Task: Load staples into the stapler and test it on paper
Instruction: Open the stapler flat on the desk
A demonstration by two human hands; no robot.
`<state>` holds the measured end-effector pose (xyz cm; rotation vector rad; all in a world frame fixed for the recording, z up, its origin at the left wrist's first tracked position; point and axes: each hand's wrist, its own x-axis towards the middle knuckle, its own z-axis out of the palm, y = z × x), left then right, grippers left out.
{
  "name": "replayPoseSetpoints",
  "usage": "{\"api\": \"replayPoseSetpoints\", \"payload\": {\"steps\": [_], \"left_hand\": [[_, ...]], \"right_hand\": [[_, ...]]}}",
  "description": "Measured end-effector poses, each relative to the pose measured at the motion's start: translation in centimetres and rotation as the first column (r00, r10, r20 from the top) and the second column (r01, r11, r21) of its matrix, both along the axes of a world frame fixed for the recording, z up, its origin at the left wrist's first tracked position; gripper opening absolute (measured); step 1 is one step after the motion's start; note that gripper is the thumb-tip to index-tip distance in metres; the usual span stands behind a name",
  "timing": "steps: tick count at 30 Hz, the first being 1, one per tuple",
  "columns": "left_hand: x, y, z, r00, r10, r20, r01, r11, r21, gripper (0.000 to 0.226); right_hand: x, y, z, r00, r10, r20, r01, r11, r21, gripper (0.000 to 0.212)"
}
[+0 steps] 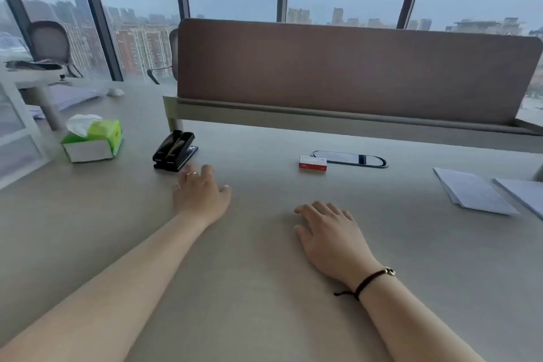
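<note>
Mostly clear: left hand (200, 195) flat, empty, fingertips just short of black stapler (174, 150). Right hand (329, 232) flat, empty on counter (264, 288). Staple box (313, 163) label unreadable. Paper (473, 194) right, partly cut off.

Left hand (199, 194) near stapler (174, 150) – (empty)
</note>
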<state>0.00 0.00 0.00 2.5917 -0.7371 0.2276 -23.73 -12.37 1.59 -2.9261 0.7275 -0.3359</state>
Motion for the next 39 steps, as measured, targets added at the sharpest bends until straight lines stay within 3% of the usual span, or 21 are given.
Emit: {"api": "replayPoseSetpoints", "payload": {"steps": [4,9,17,21,29,35,39], "left_hand": [[4.5,0.5,0.7,0.979,0.203,-0.028,-0.205,0.977,-0.065,0.06],[7.8,-0.2,0.4,0.967,0.251,-0.035,-0.254,0.958,-0.133,0.052],[8.7,-0.6,0.6,0.949,0.304,0.083,-0.278,0.932,-0.233,0.035],[7.8,-0.2,0.6,0.981,0.194,-0.022,-0.191,0.93,-0.313,0.041],[0.0,0.0,0.1,0.994,-0.105,-0.008,0.101,0.978,-0.184,0.058],[-7.0,1.4,-1.0,0.915,-0.403,-0.014,0.399,0.908,-0.127,0.067],[-11.2,3.4,-0.2,0.835,-0.547,0.054,0.55,0.829,-0.1,0.057]], "right_hand": [[0.7,-0.4,-0.4,0.999,-0.027,0.039,0.028,0.999,-0.019,0.038],[1.9,-0.5,-0.7,0.997,-0.041,0.064,0.042,0.999,-0.024,0.038],[2.0,-1.0,-1.0,0.995,-0.033,0.089,0.031,0.999,0.018,0.04],[1.8,-0.8,-1.0,0.995,-0.031,0.096,0.029,0.999,0.021,0.041],[1.3,-0.1,-0.5,0.992,-0.037,0.118,0.035,0.999,0.025,0.045],[0.0,1.0,-0.2,0.99,-0.059,0.128,0.051,0.997,0.064,0.059],[-2.3,2.0,-0.5,0.988,-0.053,0.145,0.029,0.986,0.165,0.073]]}}
